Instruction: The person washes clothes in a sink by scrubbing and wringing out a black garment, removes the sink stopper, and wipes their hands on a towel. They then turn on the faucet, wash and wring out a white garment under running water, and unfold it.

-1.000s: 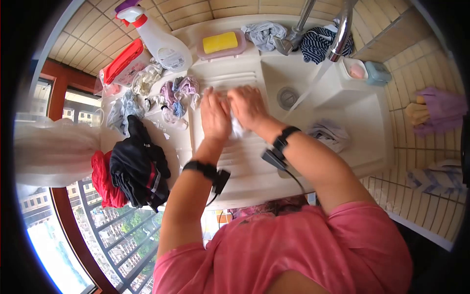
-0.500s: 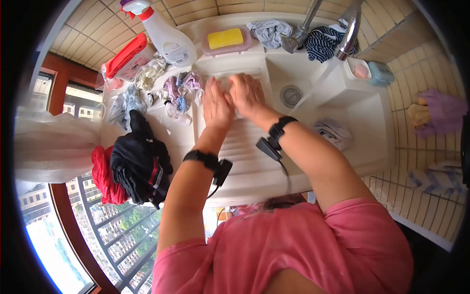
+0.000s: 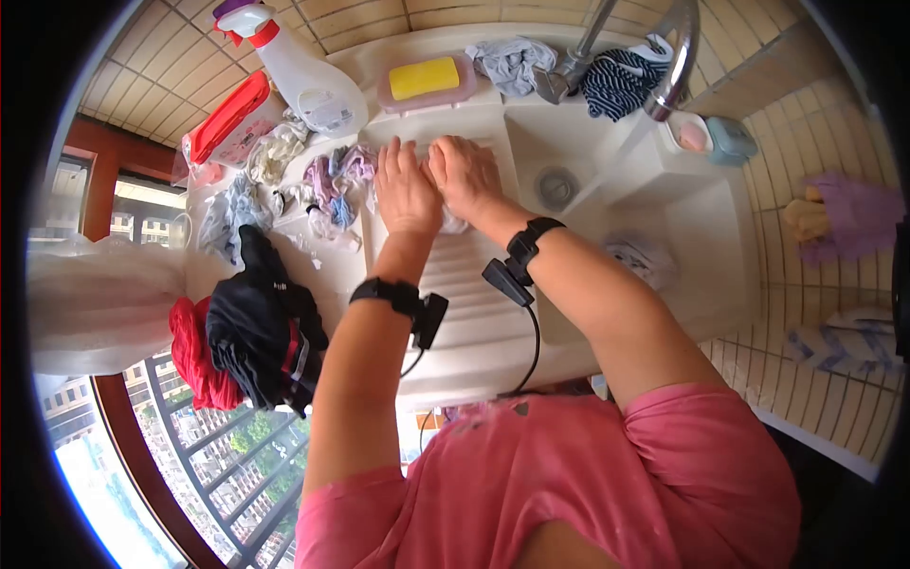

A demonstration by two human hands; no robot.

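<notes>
Side by side on the ribbed washboard [image 3: 474, 308] of the sink, my left hand [image 3: 408, 192] and my right hand [image 3: 466, 177] press down with the thumbs close together. A small piece of white cloth [image 3: 454, 224] bulges out beneath them near the wrists; most of it is hidden. The fingers of both hands are bent over it, with the tips hard to see. Just left of my left hand lies a pile of small lilac and blue cloths [image 3: 334, 188]. Each wrist wears a black strap with a small device.
A spray bottle [image 3: 322, 100], a red-topped pack [image 3: 230, 119] and a yellow soap bar [image 3: 424, 79] line the back. Black clothing [image 3: 261, 322] lies at the left. The basin [image 3: 706, 218] holds wet cloth [image 3: 642, 261] under the tap [image 3: 675, 85], at the right.
Both hands have shifted slightly left in view and toward me along the washboard. More white cloth shows under the wrists. The whole view has shifted a little.
</notes>
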